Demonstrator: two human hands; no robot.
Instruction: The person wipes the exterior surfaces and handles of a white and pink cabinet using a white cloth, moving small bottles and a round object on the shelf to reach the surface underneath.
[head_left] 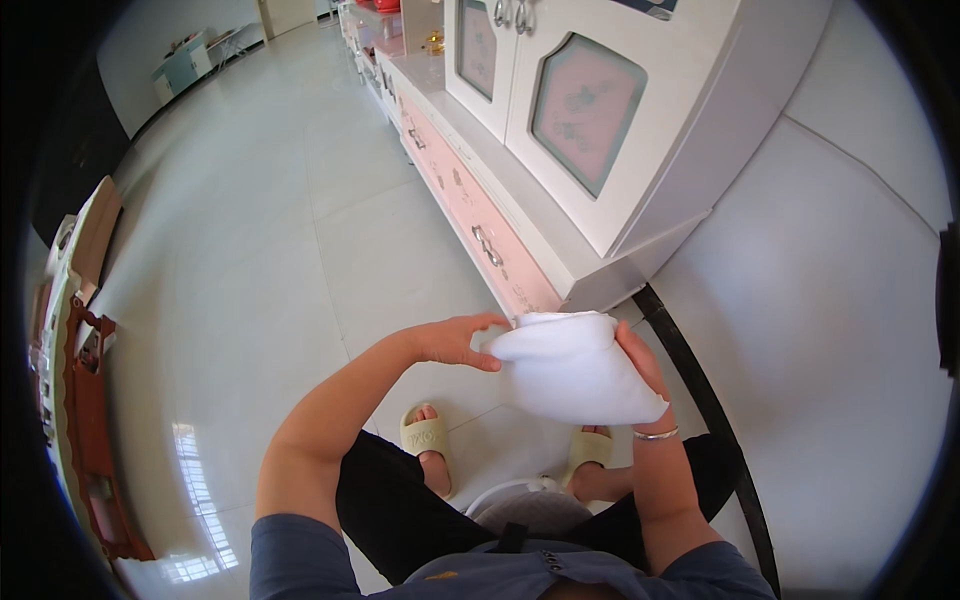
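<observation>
A soft, folded white cloth [578, 375] hangs in front of me above the floor, its top edge doubled over and one lower corner sticking out at the right. My right hand [643, 358] grips it along the right side, with most of the fingers hidden behind it. At the opposite side, my left hand [462, 340] has thumb and fingers spread apart by the cloth's left edge. Whether those fingertips touch the cloth is hard to tell. A silver bangle [656, 434] circles my right wrist.
A white cabinet [600, 225] with pink panels and a pink drawer front [470, 210] stands just ahead. A white wall [830, 330] with a black baseboard [690, 355] rises at the right. Brown carved wooden furniture [90, 420] is at the left. Pale sandals [425, 432] are on my feet.
</observation>
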